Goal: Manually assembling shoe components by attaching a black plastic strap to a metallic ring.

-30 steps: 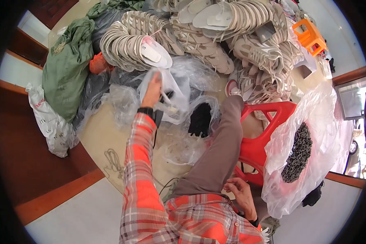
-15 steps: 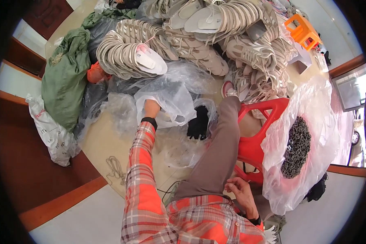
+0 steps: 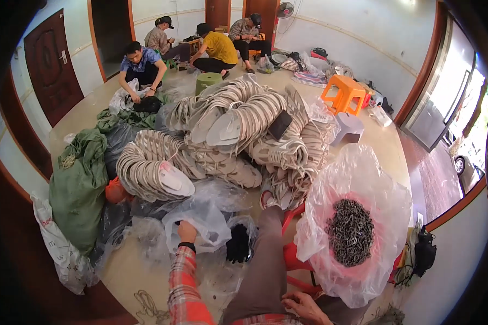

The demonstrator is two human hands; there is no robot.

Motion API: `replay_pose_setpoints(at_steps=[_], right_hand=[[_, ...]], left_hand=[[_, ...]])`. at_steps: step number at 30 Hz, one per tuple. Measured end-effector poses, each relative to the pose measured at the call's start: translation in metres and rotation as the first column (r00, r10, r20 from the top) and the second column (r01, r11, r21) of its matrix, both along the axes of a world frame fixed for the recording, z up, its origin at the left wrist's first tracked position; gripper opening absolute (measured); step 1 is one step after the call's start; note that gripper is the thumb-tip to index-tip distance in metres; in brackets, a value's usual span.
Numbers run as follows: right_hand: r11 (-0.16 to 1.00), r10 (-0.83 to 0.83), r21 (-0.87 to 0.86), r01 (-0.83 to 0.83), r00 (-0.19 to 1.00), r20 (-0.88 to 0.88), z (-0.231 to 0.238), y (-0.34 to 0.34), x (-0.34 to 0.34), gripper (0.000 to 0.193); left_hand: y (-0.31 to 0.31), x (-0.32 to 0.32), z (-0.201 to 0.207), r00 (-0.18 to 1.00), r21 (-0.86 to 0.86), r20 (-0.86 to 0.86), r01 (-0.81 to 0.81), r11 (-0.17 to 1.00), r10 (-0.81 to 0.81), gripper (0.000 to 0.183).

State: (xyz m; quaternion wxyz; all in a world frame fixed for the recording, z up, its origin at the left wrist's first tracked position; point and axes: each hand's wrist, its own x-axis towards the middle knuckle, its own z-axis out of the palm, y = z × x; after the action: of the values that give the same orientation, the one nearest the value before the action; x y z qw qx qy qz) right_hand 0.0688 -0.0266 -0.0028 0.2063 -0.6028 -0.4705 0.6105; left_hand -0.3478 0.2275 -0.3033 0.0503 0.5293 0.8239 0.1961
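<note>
My left hand (image 3: 187,232) is at the mouth of a clear plastic bag (image 3: 211,234) on the floor. Its fingers are bent, with a small dark bit at their tips; what it is I cannot make out. Just right of it, black gloves or similar knitted cloth (image 3: 237,244) lie in another clear bag. My right hand (image 3: 308,307) rests by my thigh, fingers loosely stretched and nothing in them. Beside my right leg, a plastic-lined heap of small dark metal pieces (image 3: 350,233) sits on a red stool (image 3: 294,257).
Strung bundles of beige shoe uppers (image 3: 238,124) are piled ahead. A green sack (image 3: 78,195) and white sack (image 3: 59,249) stand left. An orange stool (image 3: 343,93) and grey stool (image 3: 348,128) are at right. Several people sit working at the back.
The view has tilted up, bringing the far room and people into sight. My left hand stays at the bag, with a dark bit now showing. My right hand has lowered onto my thigh.
</note>
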Motion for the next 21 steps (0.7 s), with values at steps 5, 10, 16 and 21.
replay_pose_setpoints(at_steps=[5, 10, 16, 21], right_hand=[[0.993, 0.061, 0.093, -0.071, 0.992, 0.109, 0.012, 0.004, 0.002, 0.025], [0.517, 0.018, 0.822, -0.239, 0.963, 0.269, 0.046, 0.006, 0.002, 0.025], [0.956, 0.061, 0.291, 0.029, 0.954, -0.295, 0.061, -0.032, 0.044, 0.026], [0.751, -0.384, 0.296, 0.591, 0.754, -0.533, 0.05, -0.084, 0.095, 0.033]], left_hand=[[-0.084, 0.035, 0.149, 0.91, -0.202, -0.108, 0.375, 0.905, -0.401, 0.013], [-0.183, 0.138, 0.336, 0.51, 0.065, 0.177, 0.847, 0.527, -0.842, 0.021], [-0.207, 0.272, 0.398, -0.07, 0.479, 0.109, 0.878, -0.009, -0.992, 0.029], [-0.159, 0.387, 0.381, 0.065, 0.377, 0.527, 0.876, 0.302, -0.847, 0.019]])
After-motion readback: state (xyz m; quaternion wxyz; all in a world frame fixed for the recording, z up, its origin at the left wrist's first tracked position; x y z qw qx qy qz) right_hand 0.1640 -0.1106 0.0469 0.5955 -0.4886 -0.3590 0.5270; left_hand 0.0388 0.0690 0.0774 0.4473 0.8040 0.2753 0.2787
